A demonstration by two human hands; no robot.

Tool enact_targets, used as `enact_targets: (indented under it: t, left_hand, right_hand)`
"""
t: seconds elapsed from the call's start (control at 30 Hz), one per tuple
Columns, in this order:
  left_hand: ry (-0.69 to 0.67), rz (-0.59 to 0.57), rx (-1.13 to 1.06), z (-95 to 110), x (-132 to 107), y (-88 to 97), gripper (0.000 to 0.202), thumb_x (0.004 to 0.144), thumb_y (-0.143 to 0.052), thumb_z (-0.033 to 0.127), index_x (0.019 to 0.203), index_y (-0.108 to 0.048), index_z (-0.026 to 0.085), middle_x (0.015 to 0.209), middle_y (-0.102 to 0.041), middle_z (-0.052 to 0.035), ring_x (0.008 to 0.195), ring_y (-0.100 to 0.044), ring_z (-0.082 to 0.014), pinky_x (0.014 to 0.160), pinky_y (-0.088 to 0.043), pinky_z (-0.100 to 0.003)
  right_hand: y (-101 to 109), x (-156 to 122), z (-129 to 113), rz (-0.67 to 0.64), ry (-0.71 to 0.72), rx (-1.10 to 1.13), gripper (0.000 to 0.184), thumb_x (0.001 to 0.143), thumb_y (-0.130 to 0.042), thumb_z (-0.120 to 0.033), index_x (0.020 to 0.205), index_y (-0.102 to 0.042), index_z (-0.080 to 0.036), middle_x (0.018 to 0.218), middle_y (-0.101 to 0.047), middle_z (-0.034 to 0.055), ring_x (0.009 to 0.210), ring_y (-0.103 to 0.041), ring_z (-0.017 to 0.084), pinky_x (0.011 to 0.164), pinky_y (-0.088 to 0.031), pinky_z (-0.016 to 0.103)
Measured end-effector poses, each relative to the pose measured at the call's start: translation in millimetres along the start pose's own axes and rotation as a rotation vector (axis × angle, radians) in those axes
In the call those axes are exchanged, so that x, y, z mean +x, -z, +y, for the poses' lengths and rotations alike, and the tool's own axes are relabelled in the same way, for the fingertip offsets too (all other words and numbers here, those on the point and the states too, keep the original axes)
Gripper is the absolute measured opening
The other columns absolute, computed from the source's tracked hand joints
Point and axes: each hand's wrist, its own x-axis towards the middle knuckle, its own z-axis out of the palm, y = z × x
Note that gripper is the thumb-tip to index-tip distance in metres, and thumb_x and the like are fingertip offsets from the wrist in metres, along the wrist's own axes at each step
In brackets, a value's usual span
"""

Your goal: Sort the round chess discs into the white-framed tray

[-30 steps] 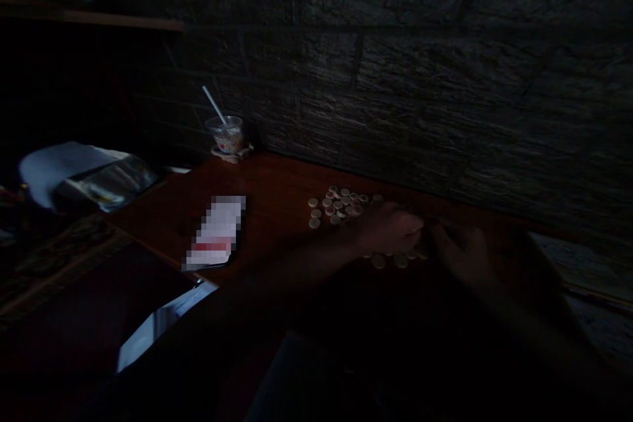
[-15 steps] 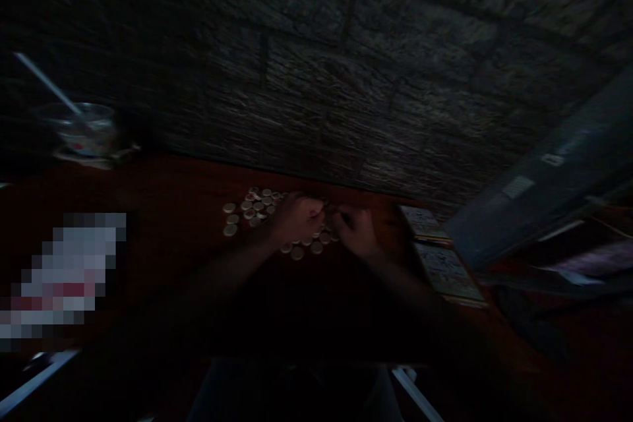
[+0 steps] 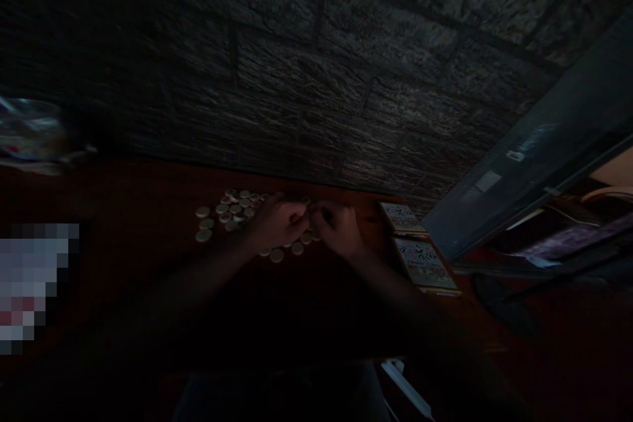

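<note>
Left hand (image 3: 277, 221) and right hand (image 3: 341, 229) curl among round pieces (image 3: 231, 225), grip unclear, well back from the table's near edge (image 3: 346, 362).

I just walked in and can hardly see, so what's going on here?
One person's left hand and right hand are curled close together, round pale discs around them on a table. It's too dim to tell whether either holds one. Two flat printed items lie to the right; a clear cup stands far left.

Left hand (image 3: 281, 222) and right hand (image 3: 339, 229) curled close together over pale discs (image 3: 235, 210) on reddish table (image 3: 143, 184); block wall (image 3: 301, 72) behind
</note>
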Motion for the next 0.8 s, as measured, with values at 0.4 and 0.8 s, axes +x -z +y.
enact_targets:
  t: [0.4,0.8]
  left_hand:
    - [0.241,0.176,-0.038,-26,3,13.8,0.036,0.097,-0.045,0.032,0.064,-0.053,0.020,0.058,-0.056,0.0020,0.058,-0.053,-0.0138,0.060,-0.035,-0.028]
    - [0.345,0.137,0.088,-48,8,31.2,0.018,0.092,-0.051,0.022,0.088,-0.069,0.019,0.089,-0.075,-0.0044,0.084,-0.070,-0.0193,0.079,-0.051,-0.030]
  right_hand:
    - [-24,-15,-18,-0.304,0.262,-0.235,0.093,0.077,-0.074,-0.074,0.152,-0.048,-0.025,0.159,-0.044,0.0176,0.143,-0.041,0.042,0.111,-0.038,0.065]
    - [-45,-8,-19,-0.321,0.251,-0.334,0.078,0.096,-0.049,-0.073,0.158,-0.045,-0.026,0.165,-0.039,0.0151,0.148,-0.038,0.039,0.119,-0.033,0.060]
